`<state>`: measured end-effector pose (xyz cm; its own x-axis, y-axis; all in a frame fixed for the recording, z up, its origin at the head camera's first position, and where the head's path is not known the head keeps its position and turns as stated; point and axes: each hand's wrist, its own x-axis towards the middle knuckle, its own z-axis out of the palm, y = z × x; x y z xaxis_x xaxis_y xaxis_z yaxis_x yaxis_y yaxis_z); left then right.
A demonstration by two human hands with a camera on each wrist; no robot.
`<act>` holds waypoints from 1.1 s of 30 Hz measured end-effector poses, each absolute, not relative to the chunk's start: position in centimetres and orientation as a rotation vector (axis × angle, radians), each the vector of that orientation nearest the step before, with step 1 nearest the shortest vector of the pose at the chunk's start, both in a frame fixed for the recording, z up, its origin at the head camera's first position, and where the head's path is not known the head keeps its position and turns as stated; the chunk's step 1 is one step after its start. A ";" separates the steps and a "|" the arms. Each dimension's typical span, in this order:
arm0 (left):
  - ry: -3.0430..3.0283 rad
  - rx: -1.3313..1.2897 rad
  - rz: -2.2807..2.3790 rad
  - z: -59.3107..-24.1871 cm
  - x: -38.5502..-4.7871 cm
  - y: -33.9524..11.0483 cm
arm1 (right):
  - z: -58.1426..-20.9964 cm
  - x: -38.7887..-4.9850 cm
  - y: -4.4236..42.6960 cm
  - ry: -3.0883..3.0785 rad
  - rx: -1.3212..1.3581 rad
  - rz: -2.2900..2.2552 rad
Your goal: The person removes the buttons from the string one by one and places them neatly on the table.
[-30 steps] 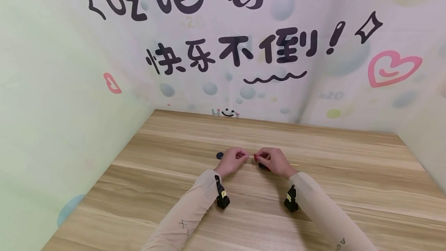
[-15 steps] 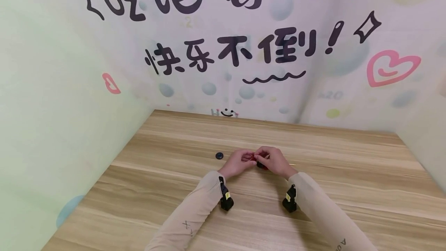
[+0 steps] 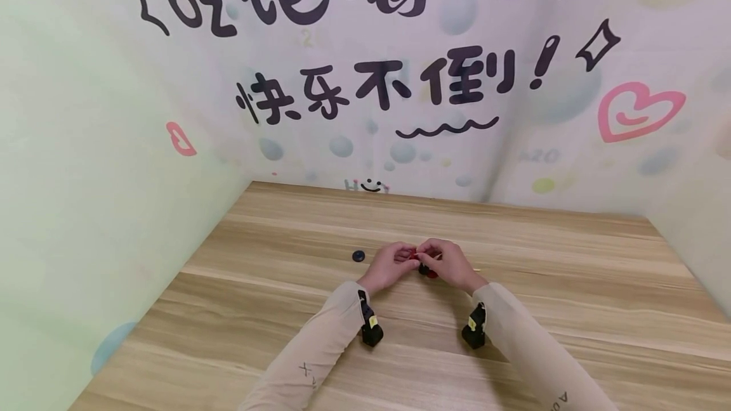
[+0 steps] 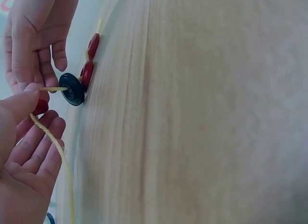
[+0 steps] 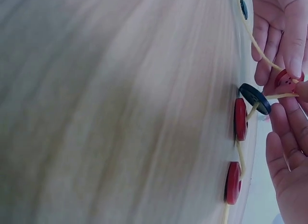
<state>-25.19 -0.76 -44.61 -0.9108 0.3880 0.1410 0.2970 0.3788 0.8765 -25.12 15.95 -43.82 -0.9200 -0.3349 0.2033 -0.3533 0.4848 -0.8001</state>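
Observation:
My left hand (image 3: 393, 266) holds a red button (image 5: 284, 80) with its thumb pressed on the button's face and fingers beneath. A yellow cord (image 4: 65, 168) runs through that button. Close beside it, my right hand (image 3: 448, 265) pinches the cord between this button and a dark button (image 5: 255, 98). The dark button hangs tilted on the cord just past the right fingertips. Beyond it, a red button (image 5: 240, 119) and another red button (image 5: 233, 183) stand on edge along the same cord. In the head view the hands partly hide the strung buttons.
A loose dark button (image 3: 358, 256) lies on the wooden table (image 3: 274, 309), left of my left hand. The cord's thin end (image 3: 478, 269) shows right of my right hand. A printed cloth wall (image 3: 320, 157) rises behind the table's far edge.
My left hand has moved right, from beside the cord to the red button, and now grips it. My right hand stays almost in place, its fingers now on the cord.

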 end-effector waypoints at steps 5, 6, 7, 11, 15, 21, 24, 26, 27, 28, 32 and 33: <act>2.535 0.620 1.603 -44.6 -25.2 -1.0 | -43.9 -25.1 16.0 -2.698 0.609 1.443; 2.536 0.618 1.603 -44.6 -25.2 -1.1 | -43.9 -25.1 16.0 -2.700 0.605 1.443; 2.537 0.618 1.602 -44.6 -25.3 -1.2 | -43.9 -25.0 16.0 -2.704 0.600 1.438; 2.545 0.601 1.596 -44.6 -25.4 -1.7 | -43.9 -25.0 16.1 -2.720 0.588 1.403; 2.555 0.583 1.585 -44.4 -25.4 -2.3 | -43.9 -24.9 16.3 -2.728 0.587 1.357; 2.579 0.556 1.566 -44.2 -25.6 -3.4 | -44.1 -24.9 16.5 -2.715 0.580 1.341; 2.595 0.537 1.568 -44.1 -25.6 -4.0 | -44.2 -24.9 16.7 -2.717 0.580 1.339; 2.605 0.532 1.566 -44.1 -25.7 -4.3 | -44.2 -24.9 16.7 -2.724 0.573 1.345; 2.609 0.532 1.566 -44.1 -25.7 -4.4 | -44.2 -24.9 16.8 -2.726 0.580 1.338; 2.612 0.532 1.567 -44.1 -25.7 -4.5 | -44.2 -24.9 16.9 -2.728 0.578 1.338; 2.615 0.544 1.574 -44.2 -25.9 -5.1 | -44.2 -24.9 17.2 -2.735 0.581 1.333; 2.608 0.543 1.585 -44.2 -25.9 -5.2 | -44.2 -24.9 17.2 -2.737 0.586 1.330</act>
